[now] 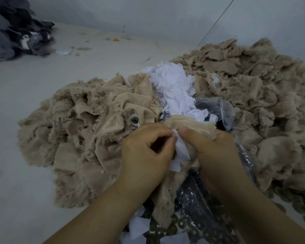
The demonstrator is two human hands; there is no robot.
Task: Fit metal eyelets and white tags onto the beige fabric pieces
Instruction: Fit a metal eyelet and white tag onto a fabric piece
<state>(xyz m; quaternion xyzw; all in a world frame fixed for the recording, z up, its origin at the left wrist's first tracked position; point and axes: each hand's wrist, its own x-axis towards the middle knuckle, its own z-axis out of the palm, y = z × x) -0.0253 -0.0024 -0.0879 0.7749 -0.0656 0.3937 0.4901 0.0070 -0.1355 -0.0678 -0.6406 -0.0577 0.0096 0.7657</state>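
Both hands, left hand (144, 152) and right hand (213, 152), pinch a white tag (180, 152) onto beige fabric (188, 123); probably an eyelet comes next.

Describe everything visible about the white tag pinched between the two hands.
The white tag is a small, thin, flat piece that looks like paper or stiff nonwoven cloth, plain and unprinted. Its top end is pinched between the fingertips of the left hand and the right hand; the rest hangs downward and slightly left, creased into angled facets. It lies against the beige fabric piece that the right hand grips. Whether an eyelet already passes through it cannot be seen.
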